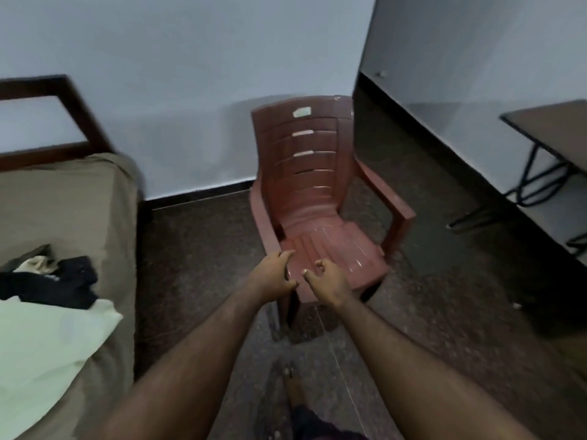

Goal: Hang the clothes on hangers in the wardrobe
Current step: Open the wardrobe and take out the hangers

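Observation:
Both my arms reach forward over the floor toward a brown plastic chair (317, 198). My left hand (274, 276) hovers at the chair seat's front left corner, fingers loosely curled, holding nothing. Just to its right my right hand (327, 281) hangs over the seat's front edge, fingers also loosely curled and empty. Dark clothes (54, 285) lie crumpled on the bed (79, 211) at the left, beside a pale cloth (35, 263). No hanger or wardrobe is in view.
A pale green pillow (41, 347) lies on the bed's near end. A dark table with metal legs (552, 147) stands at the right against the wall. Dark speckled floor (197, 265) spreads between bed and chair. My bare foot (293, 389) shows below.

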Available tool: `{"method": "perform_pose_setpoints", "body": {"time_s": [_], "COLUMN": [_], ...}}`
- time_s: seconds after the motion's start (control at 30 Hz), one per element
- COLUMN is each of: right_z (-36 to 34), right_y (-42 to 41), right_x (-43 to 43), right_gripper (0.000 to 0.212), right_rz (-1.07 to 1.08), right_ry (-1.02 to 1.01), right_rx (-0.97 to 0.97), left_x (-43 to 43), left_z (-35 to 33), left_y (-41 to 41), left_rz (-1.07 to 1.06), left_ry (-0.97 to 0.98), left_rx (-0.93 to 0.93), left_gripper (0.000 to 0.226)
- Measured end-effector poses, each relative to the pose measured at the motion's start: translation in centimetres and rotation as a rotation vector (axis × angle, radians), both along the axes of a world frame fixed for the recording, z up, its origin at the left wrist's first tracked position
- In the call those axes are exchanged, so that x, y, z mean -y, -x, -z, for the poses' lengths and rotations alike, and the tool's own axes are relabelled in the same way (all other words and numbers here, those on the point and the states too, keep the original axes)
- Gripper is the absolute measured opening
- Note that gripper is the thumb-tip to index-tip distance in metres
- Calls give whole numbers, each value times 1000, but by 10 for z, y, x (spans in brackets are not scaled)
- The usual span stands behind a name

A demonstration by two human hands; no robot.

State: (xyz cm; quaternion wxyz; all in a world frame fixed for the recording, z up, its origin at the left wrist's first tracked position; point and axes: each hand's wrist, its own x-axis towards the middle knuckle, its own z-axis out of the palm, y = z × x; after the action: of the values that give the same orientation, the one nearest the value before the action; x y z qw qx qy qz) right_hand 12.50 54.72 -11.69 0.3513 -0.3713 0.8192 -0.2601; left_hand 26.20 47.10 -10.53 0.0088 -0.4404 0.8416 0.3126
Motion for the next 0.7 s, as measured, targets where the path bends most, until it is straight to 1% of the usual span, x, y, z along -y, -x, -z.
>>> {"method": "perform_pose_setpoints", "body": {"time_s": [0.1, 0.2, 0.3, 0.4, 0.5, 0.7], "right_z": [11, 19, 13, 1, -11, -32], "right_y": [12, 33, 64, 101, 142, 231], "right_x": [-54, -108, -153, -203, -263, -404], "right_gripper": [49, 48, 54, 59, 61, 61], "right_rz": [116, 237, 383, 522, 683, 1029], "right_ry": [-52, -52, -41, -24, 16, 80], "right_rx": [10, 0, -13, -31, -22, -63], "left_x": [-39, -75, -104, -134, -176, -312], "left_z": [16, 21, 13, -1, -17, -39], "left_y": [19, 46, 87, 143, 210, 353], "left_rz": [67, 179, 319, 449, 617, 904], "left_ry": [-38, -76, -54, -3, 58, 40], "left_rx": [24, 42, 64, 72, 34, 2], "left_gripper": [78, 77, 76, 77, 78, 79]}}
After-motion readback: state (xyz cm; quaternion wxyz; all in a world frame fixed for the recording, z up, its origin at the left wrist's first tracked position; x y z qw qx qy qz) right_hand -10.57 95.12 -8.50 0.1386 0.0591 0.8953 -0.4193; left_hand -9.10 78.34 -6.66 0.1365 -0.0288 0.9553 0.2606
